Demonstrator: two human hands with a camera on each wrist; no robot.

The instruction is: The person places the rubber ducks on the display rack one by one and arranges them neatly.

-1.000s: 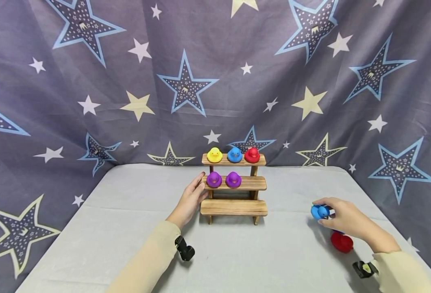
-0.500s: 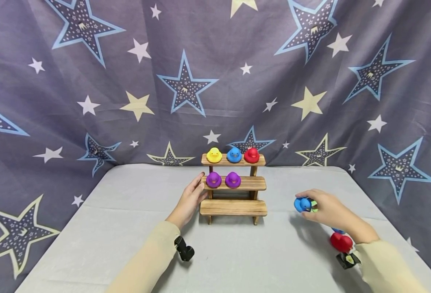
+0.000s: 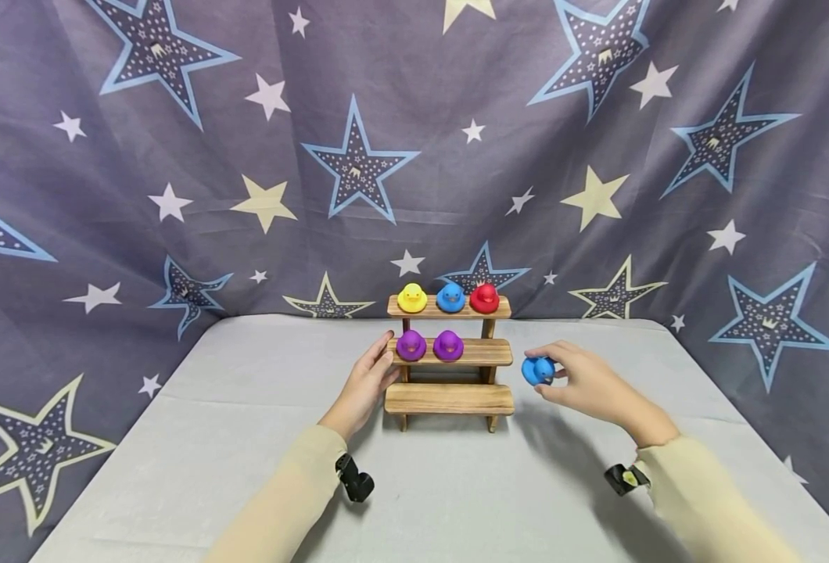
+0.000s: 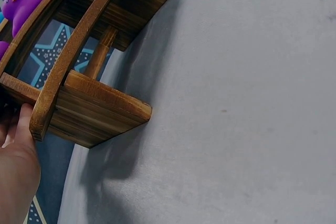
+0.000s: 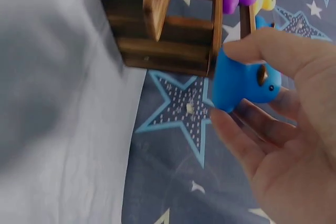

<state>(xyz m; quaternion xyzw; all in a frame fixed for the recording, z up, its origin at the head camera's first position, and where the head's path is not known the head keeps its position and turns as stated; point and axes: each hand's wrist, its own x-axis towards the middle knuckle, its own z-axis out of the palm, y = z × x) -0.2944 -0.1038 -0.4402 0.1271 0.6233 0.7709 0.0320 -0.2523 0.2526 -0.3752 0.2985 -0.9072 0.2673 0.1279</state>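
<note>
A three-tier wooden stand (image 3: 450,399) stands on the table. My left hand (image 3: 365,383) holds the left end of its middle board, the thumb beside the wood in the left wrist view. On the right, my right hand (image 3: 586,381) pinches a blue rubber duck (image 3: 537,371) between thumb and fingers, in the air close to the stand's right side. The top board bears a yellow duck (image 3: 412,298), another blue duck (image 3: 451,297) and a red duck (image 3: 485,298). Two purple ducks, the left one (image 3: 410,345) and the right one (image 3: 448,345), sit on the middle board.
The table (image 3: 457,493) has a pale cloth cover. Behind it and at both sides hangs a grey curtain (image 3: 471,211) printed with stars. My right forearm and sleeve (image 3: 696,485) cross the table's right part, hiding what lies under them.
My right hand has carried the blue duck leftward and up to beside the stand. The red duck on the table at right has passed out of sight behind my arm. My left hand stays put.
</note>
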